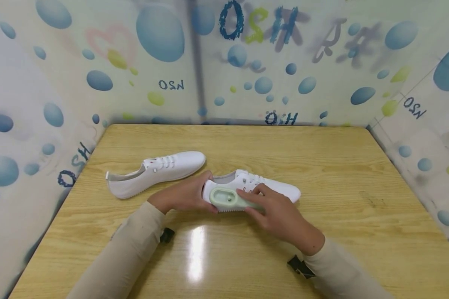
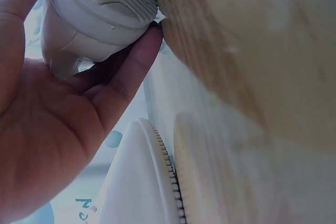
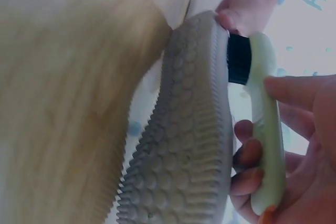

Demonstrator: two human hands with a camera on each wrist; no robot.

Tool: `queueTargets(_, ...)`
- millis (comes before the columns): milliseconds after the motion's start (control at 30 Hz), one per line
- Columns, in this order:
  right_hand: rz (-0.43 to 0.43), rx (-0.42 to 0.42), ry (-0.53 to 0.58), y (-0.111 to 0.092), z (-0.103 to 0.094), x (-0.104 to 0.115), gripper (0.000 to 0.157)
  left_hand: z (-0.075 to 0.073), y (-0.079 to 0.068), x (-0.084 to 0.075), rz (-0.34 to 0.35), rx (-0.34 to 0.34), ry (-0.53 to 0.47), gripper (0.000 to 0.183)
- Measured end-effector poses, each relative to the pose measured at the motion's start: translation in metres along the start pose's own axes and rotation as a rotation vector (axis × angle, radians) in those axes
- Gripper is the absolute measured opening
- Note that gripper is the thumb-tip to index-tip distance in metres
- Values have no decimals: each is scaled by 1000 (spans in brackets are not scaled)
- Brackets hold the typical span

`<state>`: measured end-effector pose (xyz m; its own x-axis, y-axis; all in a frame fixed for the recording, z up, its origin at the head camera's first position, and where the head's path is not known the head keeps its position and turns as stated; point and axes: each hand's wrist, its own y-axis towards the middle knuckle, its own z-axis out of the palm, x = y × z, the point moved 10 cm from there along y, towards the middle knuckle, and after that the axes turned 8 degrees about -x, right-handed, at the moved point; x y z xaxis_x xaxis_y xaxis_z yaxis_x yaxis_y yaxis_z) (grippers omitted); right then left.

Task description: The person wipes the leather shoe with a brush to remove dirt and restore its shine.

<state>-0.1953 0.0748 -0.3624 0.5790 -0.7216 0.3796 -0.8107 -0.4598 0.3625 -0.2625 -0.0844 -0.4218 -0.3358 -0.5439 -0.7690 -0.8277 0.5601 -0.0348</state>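
My left hand [image 1: 188, 193] grips the heel of a white lace-up shoe [image 1: 280, 189], whose toe points right. In the left wrist view, thumb and fingers wrap around its heel, with the ridged sole tilted into sight. A pale green shoe brush [image 1: 224, 198] is held by its handle in my right hand [image 1: 278, 214]. In the right wrist view, the black bristles of the brush [image 3: 263, 103] meet the shoe's side near the heel, beside the studded sole [image 3: 181, 124]. The second white shoe [image 1: 157, 172] lies on the table to the left, toe pointing right.
The wooden table [image 1: 340, 166] reaches back to a wall curtain [image 1: 224, 83] printed with blue and green spots. Dark straps [image 1: 301, 266] show at both wrists. A bright reflection lies on the tabletop in front of the hands.
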Motion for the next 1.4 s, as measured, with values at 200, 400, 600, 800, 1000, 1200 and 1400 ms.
queueTargets(200,-102,-64,-33,0,4,12,49,-1,-2,-1,-12,-9,-45,67)
queueTargets(400,-90,-59,-62,1,-4,9,45,0,-3,1,-21,-5,-41,65)
queueTargets(600,15,7,-41,2,-11,-3,42,-2,-2,5,-51,-6,-8,66)
queueTargets(800,-84,-56,-25,1,1,9,45,-1,-2,1,-24,-10,-17,62)
queueTargets(1000,-86,-67,-62,-1,1,10,46,-1,0,-3,1,-17,1,60)
queueTargets(1200,22,57,-92,-4,-10,-6,45,1,-2,2,-56,7,-8,65)
queueTargets(1400,3,55,-62,-3,-13,-6,45,1,-2,6,-70,3,13,66)
